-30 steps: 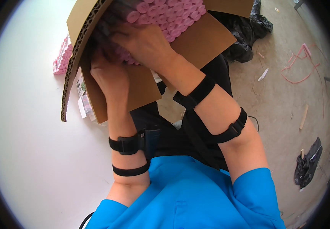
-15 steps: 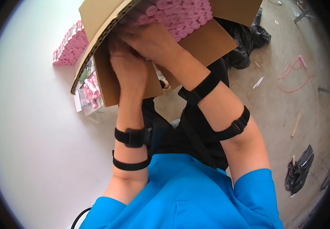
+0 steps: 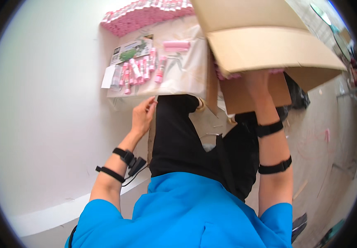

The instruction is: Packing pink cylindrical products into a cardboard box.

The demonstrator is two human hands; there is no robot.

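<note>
My right hand [image 3: 256, 84] reaches up under a large open cardboard box [image 3: 265, 45] and grips it by the lower flap [image 3: 277, 93]. Its fingers are hidden inside, where a few pink tubes [image 3: 228, 75] show at the opening. My left hand [image 3: 143, 114] is at the white table's front edge, fingers curled against the edge of a pale plastic sheet [image 3: 186, 70] and the top of a thin cardboard strip [image 3: 152, 132]. Whether it grips anything is unclear. Several loose pink tubes [image 3: 139, 69] lie on the sheet.
A wide stack of pink tubes [image 3: 141, 14] lies at the sheet's far end, beside a printed leaflet [image 3: 131, 49] and a white card [image 3: 108, 77]. The white table [image 3: 46, 115] spreads to the left. On the right is a littered floor with a black bag [image 3: 298, 93].
The box has swung up and to the right, uncovering the sheet and loose tubes. My left hand has left the box and dropped to the table edge. My right hand stays with the box.
</note>
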